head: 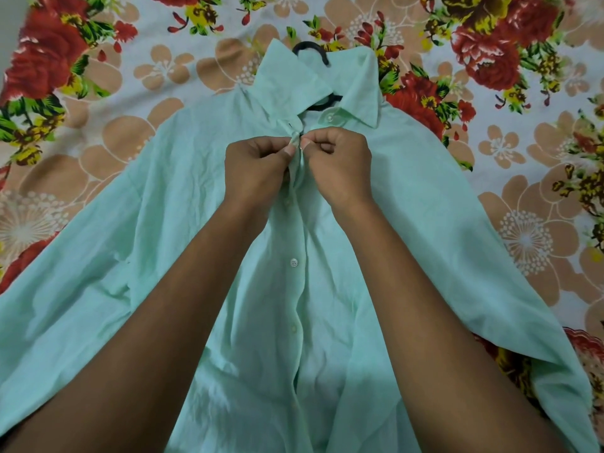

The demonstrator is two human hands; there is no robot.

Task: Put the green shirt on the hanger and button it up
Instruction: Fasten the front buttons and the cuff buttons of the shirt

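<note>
Pale green cotton button-front shirt (408, 197) flat on floral bedsheet (137, 60), collar far, black plastic hanger (310, 49) inside. Left hand (258, 168), right hand (340, 165) pinching placket edges below collar, touching. Bare sheet left, right, far.

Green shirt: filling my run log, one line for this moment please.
green shirt on hanger | both hands pinch placket below collar | left hand | right hand
</note>
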